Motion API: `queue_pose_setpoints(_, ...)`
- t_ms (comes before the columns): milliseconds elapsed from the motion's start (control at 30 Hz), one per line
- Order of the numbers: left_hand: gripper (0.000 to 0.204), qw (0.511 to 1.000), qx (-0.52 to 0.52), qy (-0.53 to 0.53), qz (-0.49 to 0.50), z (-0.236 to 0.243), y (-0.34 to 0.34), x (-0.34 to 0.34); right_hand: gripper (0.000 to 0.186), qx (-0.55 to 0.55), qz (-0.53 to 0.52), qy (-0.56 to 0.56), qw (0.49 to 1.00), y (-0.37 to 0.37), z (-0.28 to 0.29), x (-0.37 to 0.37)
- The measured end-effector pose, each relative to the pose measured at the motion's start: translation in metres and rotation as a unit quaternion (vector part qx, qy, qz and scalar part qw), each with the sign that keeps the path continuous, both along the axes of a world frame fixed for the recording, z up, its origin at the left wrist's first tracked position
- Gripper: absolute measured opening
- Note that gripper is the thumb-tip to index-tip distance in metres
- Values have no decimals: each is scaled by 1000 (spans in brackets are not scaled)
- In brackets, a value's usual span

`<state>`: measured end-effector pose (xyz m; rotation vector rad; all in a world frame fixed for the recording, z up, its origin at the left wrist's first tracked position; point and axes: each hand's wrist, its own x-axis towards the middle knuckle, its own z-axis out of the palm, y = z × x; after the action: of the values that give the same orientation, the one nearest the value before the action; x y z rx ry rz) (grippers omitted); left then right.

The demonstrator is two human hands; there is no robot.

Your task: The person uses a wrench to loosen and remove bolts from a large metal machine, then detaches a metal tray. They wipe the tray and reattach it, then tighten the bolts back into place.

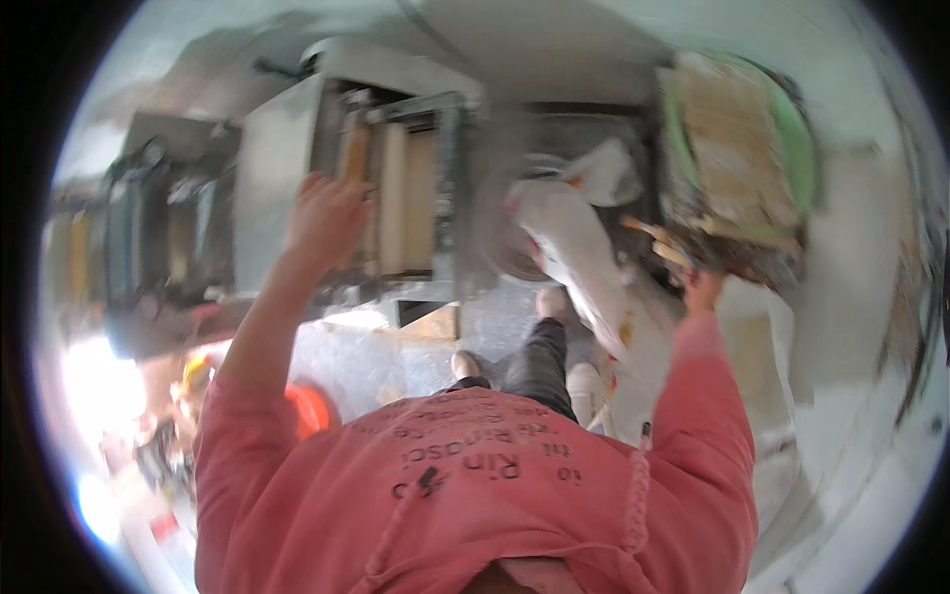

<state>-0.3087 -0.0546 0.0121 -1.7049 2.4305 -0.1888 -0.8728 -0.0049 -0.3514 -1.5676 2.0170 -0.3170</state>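
Note:
My left hand (329,220) reaches over the front of a metal machine (282,188) with a dark frame and pale rollers or boards inside. Its fingers are blurred, close to an orange-brown strip (354,148), and their grip is unclear. On the right, my right hand (703,287) is closed around a tool with light wooden parts (655,238) and a darker middle. Blur hides the tool's exact kind. Just beyond that hand, a tan, plastic-wrapped slab (737,139) lies over a round green tray (797,129).
Between my hands, a white plastic bag (569,233) hangs over a dark round container (505,238). More machinery with rollers (148,228) stands at the left. An orange bucket (309,408) is on the floor (366,361), left of my feet.

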Motion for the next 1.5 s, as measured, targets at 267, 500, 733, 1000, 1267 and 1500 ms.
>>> queue_pose_setpoints(267, 11, 951, 149, -268, -49, -28, -22, 11, 30, 63, -40, 153, 985, -59, -30, 54)
queue_pose_setpoints(500, 12, 940, 201, -272, -53, -35, -30, 16, 20, -41, 105, -484, 868, -61, 92, 379)
queue_pose_setpoints(733, 18, 987, 126, -102, -20, 13, 12, 41, 28, -192, 398, -260, 859, -53, 161, 530)
queue_pose_setpoints(1000, 10, 984, -109, 133, -56, 19, 49, 76, 24, -90, 468, -90, 874, -52, 222, 531)
queue_pose_setpoints(1267, 15, 970, -124, 204, -40, 21, 62, 86, 13, -216, 429, 49, 876, -41, 238, 376)
queue_pose_setpoints(1500, 15, 962, -172, 204, -64, 26, 75, 90, 50, -64, -144, -414, 896, -1, 202, 150)
